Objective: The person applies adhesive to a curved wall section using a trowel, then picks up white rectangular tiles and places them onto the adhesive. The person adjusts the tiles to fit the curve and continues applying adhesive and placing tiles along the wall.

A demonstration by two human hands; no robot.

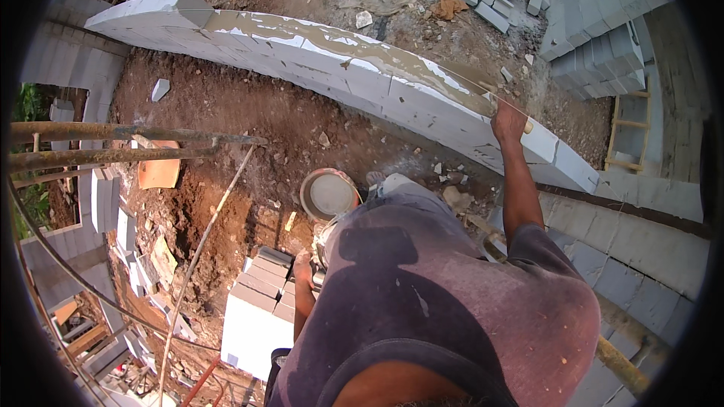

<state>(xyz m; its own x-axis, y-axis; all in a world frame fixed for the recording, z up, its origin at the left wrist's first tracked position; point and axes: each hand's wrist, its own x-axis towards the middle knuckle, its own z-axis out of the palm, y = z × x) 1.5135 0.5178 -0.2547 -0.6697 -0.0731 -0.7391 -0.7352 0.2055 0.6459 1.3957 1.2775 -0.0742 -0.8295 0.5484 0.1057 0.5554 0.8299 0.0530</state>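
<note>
My right hand (510, 122) is closed around the wooden handle of a trowel (527, 127), over the top of a low wall of white blocks (445, 132). The trowel's blade is hard to make out against the mortar. Wet grey-brown mortar (317, 36) lies in a long uneven layer along the wall's top, with white block showing through in patches. My left hand (303, 265) hangs low at my side, next to a stack of grey blocks (264, 280). Its fingers are too small and shaded to read. A round bucket (330, 194) with grey contents stands in front of me.
Scaffold poles (113, 133) reach in from the left, and a thin pole (204, 249) slants below them. Block stacks (596, 60) and a small wooden ladder (628, 132) stand at the far right. Rubble and an orange sheet (159, 166) lie on the dirt.
</note>
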